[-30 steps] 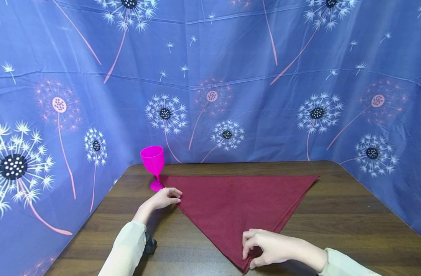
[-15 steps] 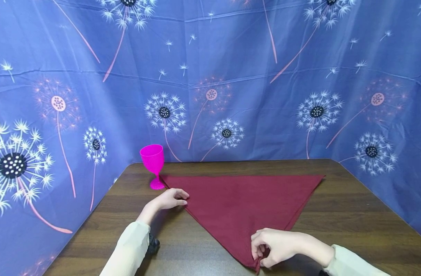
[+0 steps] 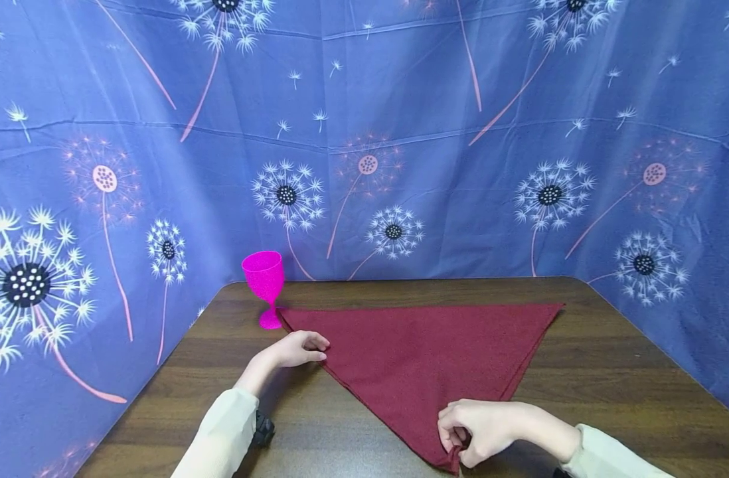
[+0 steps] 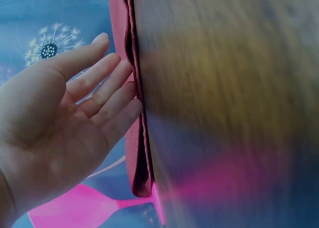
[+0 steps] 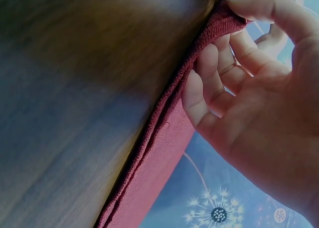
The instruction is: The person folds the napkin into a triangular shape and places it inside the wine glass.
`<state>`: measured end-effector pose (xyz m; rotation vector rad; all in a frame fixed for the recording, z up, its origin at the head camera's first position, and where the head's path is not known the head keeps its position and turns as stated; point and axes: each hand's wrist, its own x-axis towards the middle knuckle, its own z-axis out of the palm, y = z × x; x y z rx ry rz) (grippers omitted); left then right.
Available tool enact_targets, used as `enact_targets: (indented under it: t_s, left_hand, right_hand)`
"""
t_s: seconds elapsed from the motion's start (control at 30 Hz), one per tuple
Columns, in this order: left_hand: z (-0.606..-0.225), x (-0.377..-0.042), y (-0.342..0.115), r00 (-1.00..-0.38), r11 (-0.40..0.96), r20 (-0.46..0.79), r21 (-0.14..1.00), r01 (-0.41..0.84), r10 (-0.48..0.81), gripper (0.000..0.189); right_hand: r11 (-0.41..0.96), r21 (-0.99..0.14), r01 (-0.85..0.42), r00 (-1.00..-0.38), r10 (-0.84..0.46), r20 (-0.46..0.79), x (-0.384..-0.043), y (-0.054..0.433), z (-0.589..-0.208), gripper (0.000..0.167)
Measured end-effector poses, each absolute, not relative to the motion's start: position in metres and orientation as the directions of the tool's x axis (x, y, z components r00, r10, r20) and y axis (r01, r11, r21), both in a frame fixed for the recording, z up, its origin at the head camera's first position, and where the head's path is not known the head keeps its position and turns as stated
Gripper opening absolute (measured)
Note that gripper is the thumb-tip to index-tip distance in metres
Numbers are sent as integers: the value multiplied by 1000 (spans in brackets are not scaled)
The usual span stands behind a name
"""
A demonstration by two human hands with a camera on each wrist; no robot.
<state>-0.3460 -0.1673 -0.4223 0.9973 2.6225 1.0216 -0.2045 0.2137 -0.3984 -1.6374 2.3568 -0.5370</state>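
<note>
A dark red cloth (image 3: 412, 358), folded into a triangle, lies on the table with its long side toward the back and one corner toward the front. At that front corner my right hand (image 3: 484, 428) pinches the layers between thumb and fingers; in the right wrist view the thumb (image 5: 249, 6) presses on the bunched fabric. My left hand (image 3: 295, 350) rests at the cloth's left edge, its fingers loosely bent. In the left wrist view, the fingertips (image 4: 133, 108) lie against the folded edge, and nothing is gripped.
A bright pink goblet (image 3: 265, 279) stands upright at the back left, its foot right by the cloth's left corner. The brown wooden table (image 3: 615, 392) meets a blue dandelion-print curtain (image 3: 448, 199) at the back and sides.
My right hand has drawn the front corner a little to the right, and the cloth's right tip has moved right. My left hand has slid slightly right along the edge.
</note>
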Motion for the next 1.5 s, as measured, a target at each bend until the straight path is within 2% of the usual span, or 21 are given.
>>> enact_targets:
  t_s: [0.17, 0.2, 0.37, 0.67, 0.93, 1.1, 1.5]
  left_hand:
    - [-420, -342, -166, -772, 565, 63, 644, 516, 633, 30]
    - [-404, -328, -160, -791, 597, 27, 641, 483, 611, 30]
    - [-403, -324, -158, -794, 619, 30, 610, 495, 607, 32]
    - [-404, -329, -165, -830, 663, 40, 581, 472, 556, 30]
    - [-404, -334, -168, -861, 686, 46, 585, 434, 506, 29]
    - [-404, -337, -169, -873, 701, 55, 573, 424, 484, 29]
    - [-406, -341, -171, -870, 724, 94, 517, 458, 484, 28]
  right_hand:
    - [306, -381, -872, -347, -937, 42, -205, 214, -400, 20]
    - [305, -380, -873, -347, -937, 44, -205, 214, -400, 20]
    - [310, -396, -864, -357, -933, 48, -205, 214, -401, 19]
    - [258, -418, -871, -325, -941, 96, -208, 207, -401, 17]
    - [269, -390, -881, -344, -929, 137, -210, 199, -403, 14]
    - [273, -410, -870, -362, -919, 156, -211, 196, -404, 13]
    - [244, -361, -900, -358, -887, 293, -210, 190, -403, 7]
